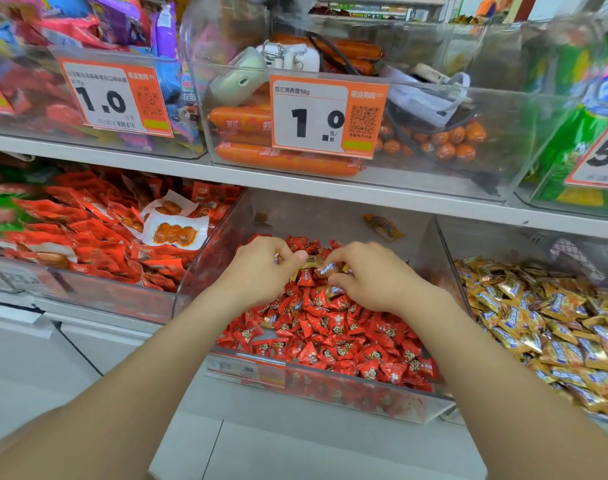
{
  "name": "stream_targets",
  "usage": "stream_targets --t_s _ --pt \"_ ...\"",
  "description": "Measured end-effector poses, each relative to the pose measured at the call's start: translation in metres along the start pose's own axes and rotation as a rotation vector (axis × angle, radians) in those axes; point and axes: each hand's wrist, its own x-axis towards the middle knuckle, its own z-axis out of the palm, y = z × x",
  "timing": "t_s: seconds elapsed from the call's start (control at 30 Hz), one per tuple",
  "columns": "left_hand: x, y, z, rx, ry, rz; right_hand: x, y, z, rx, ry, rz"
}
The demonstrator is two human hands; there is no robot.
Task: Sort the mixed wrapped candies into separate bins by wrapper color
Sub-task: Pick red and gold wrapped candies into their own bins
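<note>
Head view: right hand (pixel 371 276) pinches a gold foil-wrapped candy (pixel 326 268), long axis eight-to-two o'clock; left hand (pixel 261 270) grips a second gold candy (pixel 277 258).

The candy bin (pixel 313 213) and the sausage bin (pixel 451 168) above it are clear, hard plastic, smooth and glossy. The red-wrapped candies (pixel 330 327) wear shiny, crinkled plastic film. The gold-wrapped candies (pixel 555 317) have a metallic, foil-like gloss. The sausages (pixel 285 159) sit in slick orange plastic casing. The price tag (pixel 326 116) looks like matt printed paper or card. The shelf edge (pixel 191 171) is smooth, white and dull-finished. The floor tiles (pixel 295 452) are pale and smooth.
</note>
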Motion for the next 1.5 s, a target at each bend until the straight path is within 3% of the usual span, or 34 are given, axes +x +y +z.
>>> stream_targets --t_s 0.17,0.3,0.47,0.7,0.9,1.03,1.1,1.17,1.23,1.33,1.5 --pt "0.019 0.004 0.012 0.052 0.081 -0.016 -0.006 0.007 -0.006 0.211 0.039 0.096" --pt "0.032 0.0 0.023 0.243 0.038 0.1 -0.012 0.013 -0.004 0.104 -0.04 0.175" --pt "0.041 -0.006 0.038 0.42 -0.006 0.122 -0.013 0.008 -0.003 0.009 0.025 0.234" --pt "0.036 0.01 0.024 0.212 -0.045 0.022 -0.014 0.008 -0.02 0.276 0.168 0.275" --pt "0.017 0.016 0.005 -0.059 -0.17 -0.063 -0.02 -0.001 -0.026 0.649 0.147 0.457" --pt "0.009 0.014 -0.002 -0.344 -0.242 -0.148 -0.022 0.002 -0.022 0.395 0.202 0.39" --pt "0.006 0.015 -0.003 -0.47 -0.265 -0.213 -0.02 0.006 -0.019 0.442 0.229 0.332" --pt "0.004 0.017 -0.004 -0.539 -0.276 -0.267 -0.021 0.006 -0.017 0.47 0.231 0.25" --pt "0.003 0.017 -0.005 -0.559 -0.309 -0.309 -0.021 0.007 -0.016 0.294 0.246 0.134" --pt "0.003 0.013 -0.006 -0.441 -0.352 -0.301 -0.023 0.009 -0.011 0.137 0.183 0.084" --pt "0.003 0.0 0.001 0.039 -0.235 -0.088 -0.017 0.005 -0.005 -0.053 -0.103 0.031"
